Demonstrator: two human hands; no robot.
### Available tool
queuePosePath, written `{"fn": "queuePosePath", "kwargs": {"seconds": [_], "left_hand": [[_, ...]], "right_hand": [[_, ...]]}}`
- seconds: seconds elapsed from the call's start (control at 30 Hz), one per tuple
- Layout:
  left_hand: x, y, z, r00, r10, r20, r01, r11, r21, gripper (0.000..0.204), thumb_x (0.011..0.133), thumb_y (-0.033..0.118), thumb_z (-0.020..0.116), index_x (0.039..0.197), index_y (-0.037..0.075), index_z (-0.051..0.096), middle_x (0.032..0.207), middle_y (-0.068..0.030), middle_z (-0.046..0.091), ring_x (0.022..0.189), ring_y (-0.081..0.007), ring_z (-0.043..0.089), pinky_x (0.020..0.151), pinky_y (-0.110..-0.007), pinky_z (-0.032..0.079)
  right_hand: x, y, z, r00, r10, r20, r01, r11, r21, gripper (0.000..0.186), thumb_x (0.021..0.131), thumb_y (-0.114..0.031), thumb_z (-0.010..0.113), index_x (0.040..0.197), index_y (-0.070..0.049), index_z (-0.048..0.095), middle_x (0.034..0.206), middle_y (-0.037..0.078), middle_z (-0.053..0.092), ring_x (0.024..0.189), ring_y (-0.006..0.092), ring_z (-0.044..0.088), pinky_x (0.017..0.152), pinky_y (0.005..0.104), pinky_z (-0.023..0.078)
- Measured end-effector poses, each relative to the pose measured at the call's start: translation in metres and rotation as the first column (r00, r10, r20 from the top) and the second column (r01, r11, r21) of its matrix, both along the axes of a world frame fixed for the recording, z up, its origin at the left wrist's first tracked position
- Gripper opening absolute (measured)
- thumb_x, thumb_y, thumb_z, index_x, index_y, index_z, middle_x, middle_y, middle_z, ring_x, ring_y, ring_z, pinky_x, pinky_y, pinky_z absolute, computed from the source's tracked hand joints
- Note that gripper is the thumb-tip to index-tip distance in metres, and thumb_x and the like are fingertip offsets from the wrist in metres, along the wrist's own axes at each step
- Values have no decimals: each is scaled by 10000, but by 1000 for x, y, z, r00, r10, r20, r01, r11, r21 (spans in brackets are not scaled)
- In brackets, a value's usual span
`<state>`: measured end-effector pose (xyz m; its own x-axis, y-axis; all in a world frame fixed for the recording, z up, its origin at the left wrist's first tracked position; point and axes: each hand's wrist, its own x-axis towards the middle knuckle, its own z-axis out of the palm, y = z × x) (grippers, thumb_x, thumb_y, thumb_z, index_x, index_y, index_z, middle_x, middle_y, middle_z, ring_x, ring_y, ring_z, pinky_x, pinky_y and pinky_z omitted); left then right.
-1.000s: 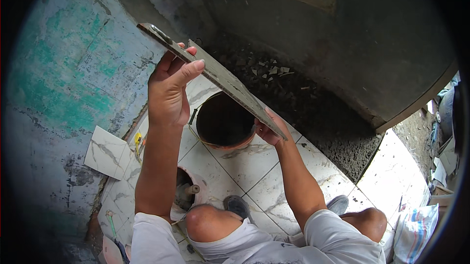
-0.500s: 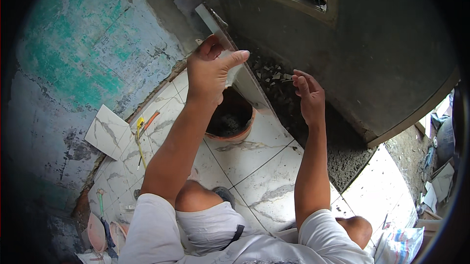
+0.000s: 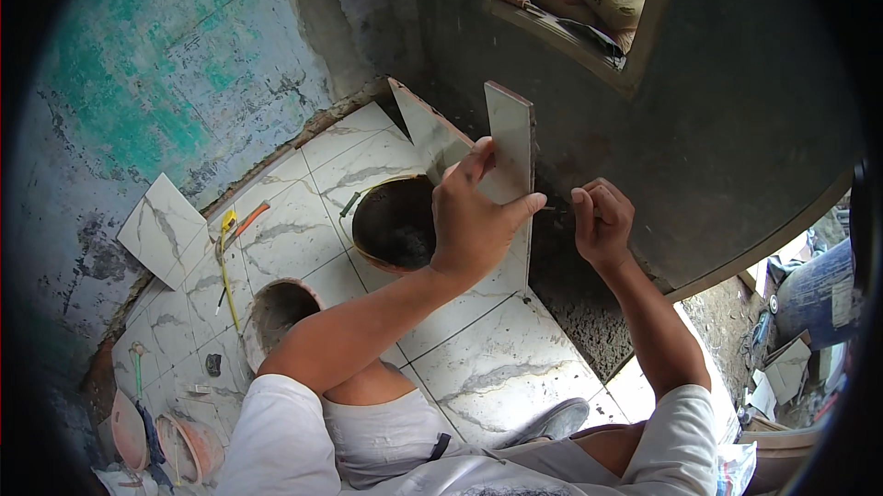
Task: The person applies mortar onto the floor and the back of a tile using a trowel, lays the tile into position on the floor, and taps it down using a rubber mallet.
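My left hand (image 3: 483, 216) is closed on a narrow cut tile (image 3: 511, 133), white-faced with a rough edge, and holds it upright. Behind that hand, a second cut tile piece (image 3: 425, 124) stands tilted; its lower end is hidden. To the right of the held tile, my right hand (image 3: 604, 220) has its fingers curled and pinched together. A tiny sliver shows between the two hands, too small to name. Beneath my left hand, a round bucket (image 3: 394, 225) with dark contents sits on the marbled tile floor (image 3: 487, 376).
Dark wet mortar (image 3: 589, 317) borders the laid tiles at right, below a grey wall (image 3: 736, 119). A second round container (image 3: 276, 307) is by my left arm. A loose square tile (image 3: 164, 231) leans on the left wall, near a yellow tape measure (image 3: 228, 220) and orange-handled tool (image 3: 253, 216).
The view has shifted. My left hand has turned the held tile more upright, and the second piece now shows apart from it. My right hand's fingers have curled in, closer to the tile.
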<state>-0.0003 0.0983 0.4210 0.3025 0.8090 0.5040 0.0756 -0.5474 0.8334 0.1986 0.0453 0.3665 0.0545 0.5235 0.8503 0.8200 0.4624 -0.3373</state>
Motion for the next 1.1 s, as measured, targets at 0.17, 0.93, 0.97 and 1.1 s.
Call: {"fn": "queuePosePath", "kwargs": {"seconds": [0.17,0.93,0.97,1.1], "left_hand": [[-12,-5,1,999,-14,-35,13,1000,-13,669,654,125,860,1201,-93,542,1082,-130,671,1073,-198,613,964,-325,440],[8,60,29,931,7,365,56,985,-162,384,657,34,826,980,-36,632,876,-89,694,790,-144,642,738,-267,501],[6,64,31,930,18,367,44,986,-160,384,657,34,826,980,-36,632,876,-89,694,790,-144,642,738,-267,501],[-2,77,36,915,28,404,59,978,-202,379,653,9,819,981,-43,636,858,-77,688,765,-138,632,728,-263,497]], "right_hand": [[20,-40,18,811,-460,363,573,750,-331,546,848,-218,714,1338,-99,503,1423,204,393,1210,371,482,968,468,422],[-49,-9,-31,982,-184,50,190,961,-198,211,805,-218,747,870,-82,599,827,50,613,724,226,603,615,340,487],[-52,-3,-28,984,-171,52,178,964,-196,211,805,-218,747,870,-82,599,827,50,613,724,226,603,615,340,487],[-62,15,-18,981,-183,58,189,973,-134,172,821,-181,720,843,-84,580,792,48,590,703,233,580,597,354,460]]}}
